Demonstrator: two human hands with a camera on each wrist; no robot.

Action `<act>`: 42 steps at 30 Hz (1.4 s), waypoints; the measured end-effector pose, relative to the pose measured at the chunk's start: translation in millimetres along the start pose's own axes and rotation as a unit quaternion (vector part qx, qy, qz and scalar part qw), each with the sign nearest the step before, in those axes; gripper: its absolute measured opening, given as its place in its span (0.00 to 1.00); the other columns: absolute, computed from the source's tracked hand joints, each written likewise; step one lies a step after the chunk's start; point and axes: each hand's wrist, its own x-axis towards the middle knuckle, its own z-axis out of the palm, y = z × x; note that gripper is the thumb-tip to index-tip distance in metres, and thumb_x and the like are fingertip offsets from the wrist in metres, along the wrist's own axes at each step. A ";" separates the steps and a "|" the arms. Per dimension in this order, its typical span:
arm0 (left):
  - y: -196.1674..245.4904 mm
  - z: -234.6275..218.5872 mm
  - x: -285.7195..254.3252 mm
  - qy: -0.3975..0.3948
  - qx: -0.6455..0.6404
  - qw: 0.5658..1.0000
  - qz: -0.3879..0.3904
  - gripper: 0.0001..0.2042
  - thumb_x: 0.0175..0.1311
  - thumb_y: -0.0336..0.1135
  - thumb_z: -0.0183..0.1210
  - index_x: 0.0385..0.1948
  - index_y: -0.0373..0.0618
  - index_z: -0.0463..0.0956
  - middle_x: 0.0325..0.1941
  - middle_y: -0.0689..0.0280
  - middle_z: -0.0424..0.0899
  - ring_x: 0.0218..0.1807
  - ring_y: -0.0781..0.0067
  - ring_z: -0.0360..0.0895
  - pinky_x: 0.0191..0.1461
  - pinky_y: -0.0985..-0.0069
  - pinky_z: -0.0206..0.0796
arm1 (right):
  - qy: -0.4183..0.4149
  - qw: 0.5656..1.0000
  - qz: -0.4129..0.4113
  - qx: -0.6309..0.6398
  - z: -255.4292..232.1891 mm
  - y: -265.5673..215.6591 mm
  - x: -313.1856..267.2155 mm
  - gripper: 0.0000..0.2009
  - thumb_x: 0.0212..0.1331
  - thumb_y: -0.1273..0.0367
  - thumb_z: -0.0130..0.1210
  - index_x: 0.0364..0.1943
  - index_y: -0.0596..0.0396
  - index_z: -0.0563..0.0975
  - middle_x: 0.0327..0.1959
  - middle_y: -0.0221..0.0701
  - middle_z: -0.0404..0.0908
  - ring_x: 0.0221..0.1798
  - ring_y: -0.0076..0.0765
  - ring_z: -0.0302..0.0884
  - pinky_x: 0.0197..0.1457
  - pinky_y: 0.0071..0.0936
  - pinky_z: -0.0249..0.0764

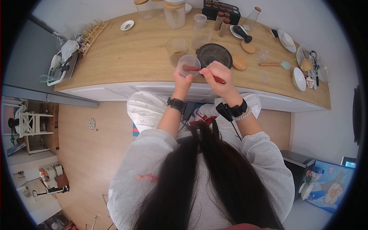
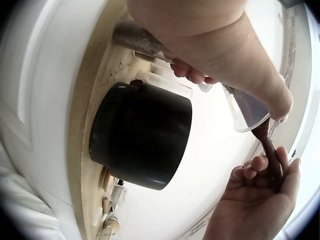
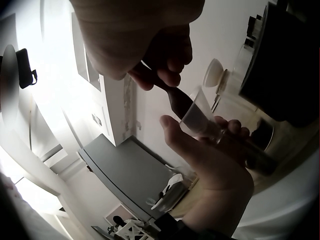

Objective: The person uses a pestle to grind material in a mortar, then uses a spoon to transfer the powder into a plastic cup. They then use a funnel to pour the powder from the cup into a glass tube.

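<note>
My left hand (image 1: 182, 81) holds a small translucent plastic cup (image 1: 188, 61) above the counter's front edge, its fingers curled round the side. In the right wrist view the cup (image 3: 198, 112) is tilted, with the left thumb near its rim. My right hand (image 1: 219, 78) grips the handle of a reddish-brown spoon (image 1: 219, 80). The spoon's head reaches into the cup, also in the left wrist view, where the handle (image 2: 272, 162) lies between thumb and fingers. Just beyond the hands stands a black round vessel (image 1: 214, 56), thick and mortar-like. A glass jar (image 1: 177, 48) with brown contents stands behind the cup.
Spice tubes (image 1: 219, 21) and a black rack (image 1: 221, 11) stand at the back. A black pestle (image 1: 242, 33) lies on a white dish. To the right are a wooden lid (image 1: 240, 62), a spatula (image 1: 285, 65) and a white bowl (image 1: 298, 79). A small dish (image 1: 127, 25) sits back left.
</note>
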 end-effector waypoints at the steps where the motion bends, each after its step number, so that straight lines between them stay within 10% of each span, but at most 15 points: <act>1: 0.3 -0.2 0.0 -0.001 0.005 1.000 0.003 0.41 0.37 0.72 0.57 0.38 0.37 0.70 0.33 0.65 0.76 0.36 0.74 0.73 0.42 0.76 0.64 | -0.003 1.000 -0.004 0.001 -0.1 -0.7 0.5 0.09 0.52 0.74 0.56 0.18 0.59 0.71 0.14 0.31 0.64 0.19 0.33 0.59 0.23 0.27 0.56; 42: -7.9 -2.5 -0.3 -0.003 0.006 1.000 0.004 0.37 0.39 0.71 0.57 0.32 0.37 0.73 0.34 0.65 0.75 0.39 0.74 0.70 0.45 0.76 0.62 | 0.042 0.998 0.037 0.018 2.2 -5.5 -16.6 0.03 0.51 0.75 0.56 0.25 0.61 0.76 0.21 0.34 0.74 0.24 0.37 0.68 0.30 0.27 0.63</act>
